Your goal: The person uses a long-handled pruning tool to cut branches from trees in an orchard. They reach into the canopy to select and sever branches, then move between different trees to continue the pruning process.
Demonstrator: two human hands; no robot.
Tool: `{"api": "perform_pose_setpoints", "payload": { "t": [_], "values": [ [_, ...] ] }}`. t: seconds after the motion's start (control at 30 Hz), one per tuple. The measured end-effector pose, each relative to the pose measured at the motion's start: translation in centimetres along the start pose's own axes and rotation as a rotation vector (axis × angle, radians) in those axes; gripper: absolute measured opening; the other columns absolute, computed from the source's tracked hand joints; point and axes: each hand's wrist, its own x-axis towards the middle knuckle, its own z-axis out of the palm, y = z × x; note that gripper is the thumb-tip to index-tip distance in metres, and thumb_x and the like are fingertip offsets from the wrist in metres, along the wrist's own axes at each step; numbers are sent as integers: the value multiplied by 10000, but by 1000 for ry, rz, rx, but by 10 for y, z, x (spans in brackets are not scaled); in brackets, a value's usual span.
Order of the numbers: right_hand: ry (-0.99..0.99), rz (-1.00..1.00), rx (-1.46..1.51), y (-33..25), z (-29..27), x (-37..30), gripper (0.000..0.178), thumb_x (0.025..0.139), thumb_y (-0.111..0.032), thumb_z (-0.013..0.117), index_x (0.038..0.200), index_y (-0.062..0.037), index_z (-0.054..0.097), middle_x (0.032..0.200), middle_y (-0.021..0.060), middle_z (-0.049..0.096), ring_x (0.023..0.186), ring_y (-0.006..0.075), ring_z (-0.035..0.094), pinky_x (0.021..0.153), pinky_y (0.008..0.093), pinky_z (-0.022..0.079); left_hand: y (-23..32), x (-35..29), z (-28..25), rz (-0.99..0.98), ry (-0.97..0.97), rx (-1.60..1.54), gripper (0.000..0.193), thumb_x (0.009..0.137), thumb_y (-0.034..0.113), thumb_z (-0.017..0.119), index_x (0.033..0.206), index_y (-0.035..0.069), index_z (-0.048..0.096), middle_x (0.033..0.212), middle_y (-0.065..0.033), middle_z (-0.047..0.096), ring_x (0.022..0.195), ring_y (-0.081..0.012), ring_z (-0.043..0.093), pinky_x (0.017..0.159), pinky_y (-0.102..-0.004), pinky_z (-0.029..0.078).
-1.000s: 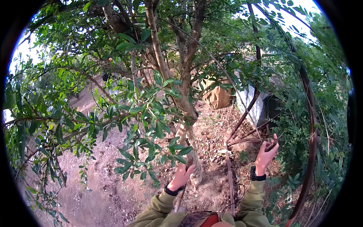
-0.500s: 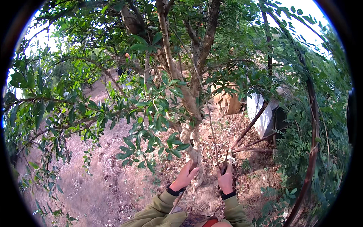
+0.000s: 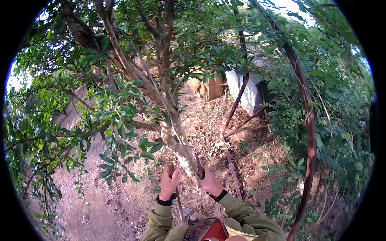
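While left hand (image 3: 168, 181) grips a stick (image 3: 173, 184), right hand (image 3: 209, 181) clasps the tree trunk (image 3: 181, 154)

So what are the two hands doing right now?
Left hand: closed around a wooden stick.
Right hand: closed on a thin stem beside the trunk.

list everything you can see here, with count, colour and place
tree trunk: one, grey-brown, centre, leaning
stick: one, brown, upright in the left hand
leafy branches: many, green, left and top
thin stems: several, dark brown, right of centre
curved branch: one, reddish brown, right side
white block: one, white, behind the stems
tan rock: one, tan, upper centre
ground: dry brown soil and litter
sleeves: two, olive green, bottom
left hand: gripping the stick
right hand: on the trunk
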Motion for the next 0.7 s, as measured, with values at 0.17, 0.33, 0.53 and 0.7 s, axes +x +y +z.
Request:
{"api": "perform_pose_setpoints", "payload": {
  "t": [0.17, 0.33, 0.53, 0.7],
  "values": [
    [131, 108, 30, -13, -12, -16, 390, 803, -170, 701, 1066, 24, 488, 764, 157, 540, 678, 295, 551, 606, 416, 422, -21, 24, 22, 50, 13, 18, 216, 907, 126, 615, 1077, 6, 559, 864, -57, 625, 750, -128, 556, 666, -294, 460],
    [286, 154, -14, -33, -26, -33, 405, 776, -138, 698, 1082, 26, 489, 774, 173, 532, 705, 332, 549, 634, 426, 424, 1, 34, 50, 65, -256, -255, 302, 913, 121, 605, 1180, -11, 557, 1020, -68, 674, 778, -75, 565, 656, -230, 461],
    [699, -14, -218, -46, -36, -60, 547, 783, -97, 666, 1262, 16, 429, 1124, 197, 483, 913, 298, 527, 822, 395, 439, -6, 36, 71, 94, -407, -290, 227, 924, 120, 608, 1123, 16, 572, 963, -34, 694, 655, -33, 488, 591, -191, 400],
    [988, -73, -411, -59, -52, -83, 521, 831, -62, 634, 1302, 5, 420, 1153, 128, 489, 841, 191, 525, 772, 329, 462, -13, 27, 77, 0, -474, -295, 147, 915, 124, 627, 1034, 41, 598, 814, -2, 628, 599, -39, 449, 542, -207, 363]
  ]
}}
